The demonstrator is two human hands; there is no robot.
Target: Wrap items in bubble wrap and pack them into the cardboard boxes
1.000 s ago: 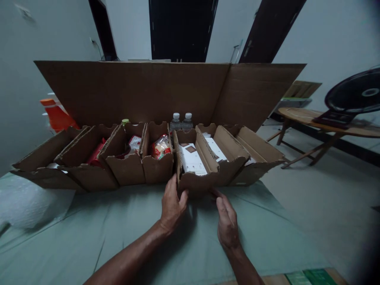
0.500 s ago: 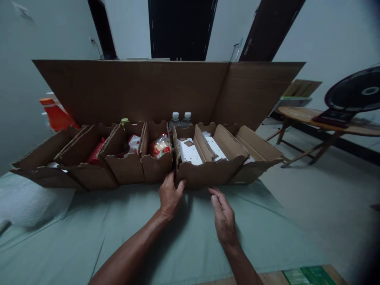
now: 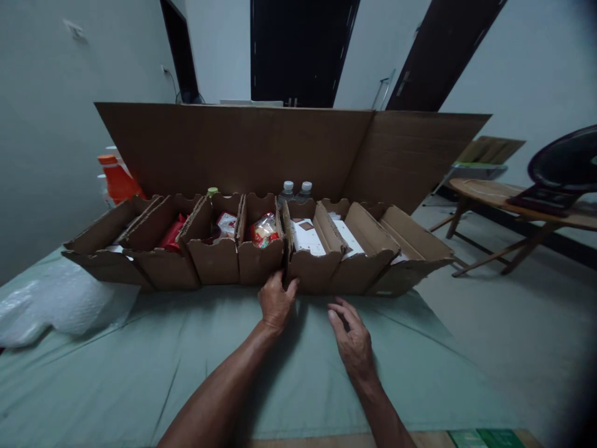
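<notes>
A row of several brown cardboard bins (image 3: 214, 264) stands side by side on the cloth-covered table. My left hand (image 3: 276, 302) is at the narrow gap near the middle of the row. Its fingertips reach into the gap, partly hidden, and its thumb lies at the front corner of the cardboard bin (image 3: 311, 274) holding a white box (image 3: 306, 239). To the right, my right hand (image 3: 352, 336) hovers just in front of the bins, fingers slightly curled and apart, with nothing in it. Left of the gap, one bin holds a clear-and-red food packet (image 3: 265, 230).
A tall cardboard panel (image 3: 233, 149) stands behind the bins. Two clear bottles (image 3: 296, 191) and an orange bottle (image 3: 119, 180) are behind the row. Bubble wrap (image 3: 69, 305) lies at the left. A wooden stool (image 3: 485, 193) carries a dark round object at the right.
The view has shifted a little, so the scene sits slightly further right. My right hand's fingers have spread apart somewhat. The left hand stays at the same gap.
</notes>
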